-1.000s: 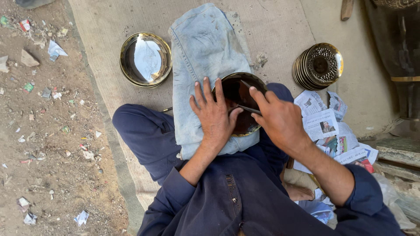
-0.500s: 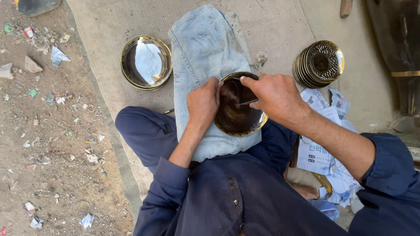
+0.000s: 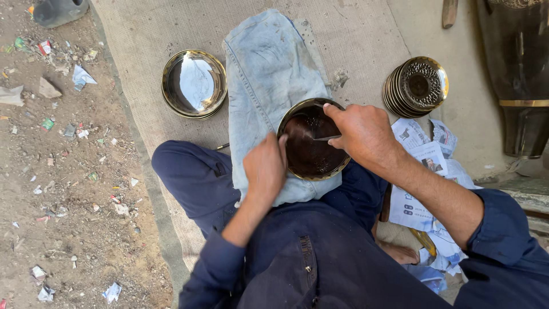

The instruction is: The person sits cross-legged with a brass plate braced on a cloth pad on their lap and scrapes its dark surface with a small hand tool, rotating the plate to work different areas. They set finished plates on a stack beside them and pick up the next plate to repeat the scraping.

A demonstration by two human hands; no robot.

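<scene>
A round brass plate [image 3: 311, 150] with a dark, glossy inside rests on a pale blue denim cloth [image 3: 269, 74] spread over my lap. My left hand [image 3: 266, 167] grips the plate's left rim, thumb on the edge. My right hand [image 3: 363, 134] hangs over the plate's right side and holds a thin metal tool [image 3: 326, 138] whose tip points into the dark surface. I sit cross-legged in dark blue clothes.
A shiny brass plate [image 3: 194, 83] lies on the woven mat [image 3: 148, 51] to the left. A stack of patterned brass plates [image 3: 416, 86] leans at the right. Newspaper sheets [image 3: 426, 171] lie under my right arm. Littered dirt ground [image 3: 57, 171] is at the left, a dark vessel [image 3: 517, 74] at far right.
My left hand slid off the plate's face to grip its left rim, uncovering the dark inside. My right hand brought the thin tool over the plate. The view moved closer.
</scene>
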